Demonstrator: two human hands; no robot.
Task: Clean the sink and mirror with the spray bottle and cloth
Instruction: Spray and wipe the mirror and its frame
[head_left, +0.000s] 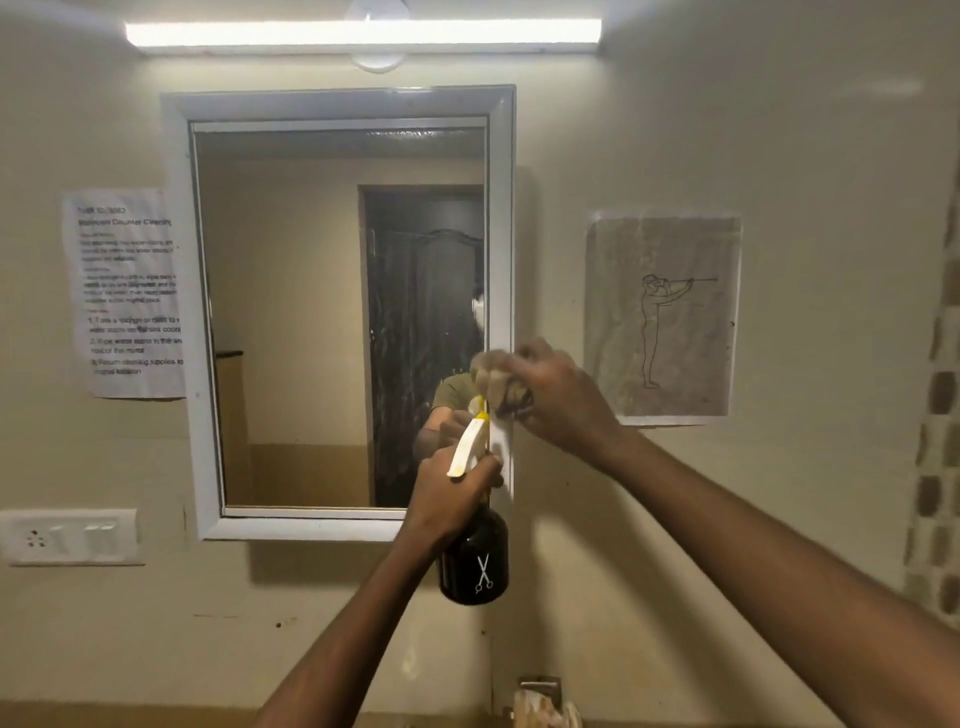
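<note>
We note the left hand (451, 496) grasping the black spray bottle (474, 558) below the white-framed mirror (340, 306), the right hand (558, 397) clutching the crumpled beige cloth (496, 382).

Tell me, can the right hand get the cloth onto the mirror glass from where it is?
Probably yes: the right hand holds the cloth at the mirror frame's right edge, with nothing between them.
</note>
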